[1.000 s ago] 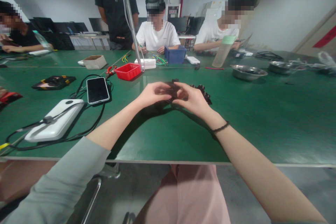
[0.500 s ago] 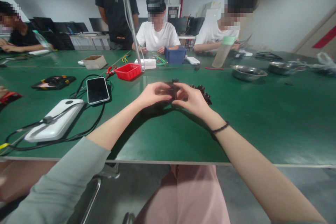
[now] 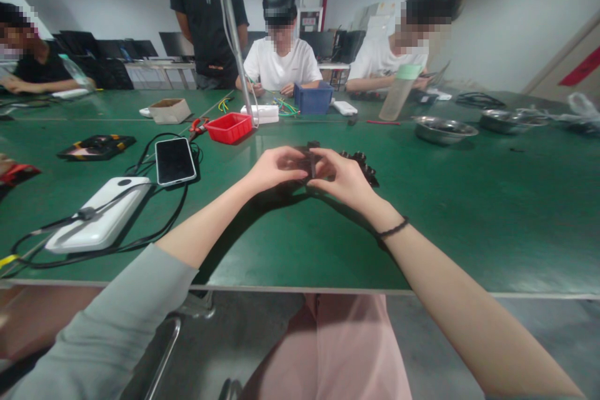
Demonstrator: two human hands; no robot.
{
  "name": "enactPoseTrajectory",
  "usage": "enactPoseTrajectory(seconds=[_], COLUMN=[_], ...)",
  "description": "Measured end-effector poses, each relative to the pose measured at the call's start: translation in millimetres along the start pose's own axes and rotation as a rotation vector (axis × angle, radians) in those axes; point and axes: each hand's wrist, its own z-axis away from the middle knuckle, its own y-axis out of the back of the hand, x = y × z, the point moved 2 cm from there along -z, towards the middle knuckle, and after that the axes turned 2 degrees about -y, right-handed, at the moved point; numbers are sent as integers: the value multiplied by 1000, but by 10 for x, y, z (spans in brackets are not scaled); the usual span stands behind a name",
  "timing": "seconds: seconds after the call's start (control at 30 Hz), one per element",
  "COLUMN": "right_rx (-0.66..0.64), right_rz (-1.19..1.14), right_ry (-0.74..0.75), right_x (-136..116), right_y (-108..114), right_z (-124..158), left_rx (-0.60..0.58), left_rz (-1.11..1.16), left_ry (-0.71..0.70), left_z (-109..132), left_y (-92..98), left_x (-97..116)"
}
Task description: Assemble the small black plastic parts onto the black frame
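Between my two hands is a small black part [image 3: 312,165], its kind too dark and covered to make out. My left hand [image 3: 276,169] curves round its left side, thumb and fingers closed on it. From the other side my right hand [image 3: 342,176] grips it with thumb and fingers bent. Just beyond my right hand lies a cluster of small black knobby pieces [image 3: 368,169] on the green table [image 3: 300,250], partly hidden by that hand.
To the left are a phone [image 3: 175,161], a white power bank [image 3: 100,215] and looping black cables. A red bin [image 3: 229,129], a blue bin [image 3: 313,99] and a metal bowl [image 3: 445,130] stand farther back. Several people are round the table; a metal pole [image 3: 237,44] rises behind the red bin.
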Motion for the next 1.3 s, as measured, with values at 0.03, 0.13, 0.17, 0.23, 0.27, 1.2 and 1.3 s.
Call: enactPoseTrajectory(seconds=[0.03, 0.13, 0.17, 0.23, 0.27, 1.2, 1.3], right_rx=[2, 7, 8, 7, 6, -3, 0], right_rz=[1, 9, 12, 15, 16, 75, 81], right_ry=[4, 10, 11, 13, 14, 65, 73], right_x=[2, 3, 1, -2, -2, 8, 10], right_y=[-1, -4, -4, -4, -5, 1, 2], right_z=[1, 1, 0, -3, -5, -4, -4], left_rx=[1, -1, -3, -5, -4, 14, 17], left_rz=[-2, 1, 3, 2, -1, 16, 7], left_ry=[-1, -3, -3, -4, -7, -9, -5], left_z=[0, -4, -6, -11, -13, -11, -11], left_y=[0, -1, 0, 1, 3, -33, -31], left_x=[0, -13, -20, -37, -45, -14, -15])
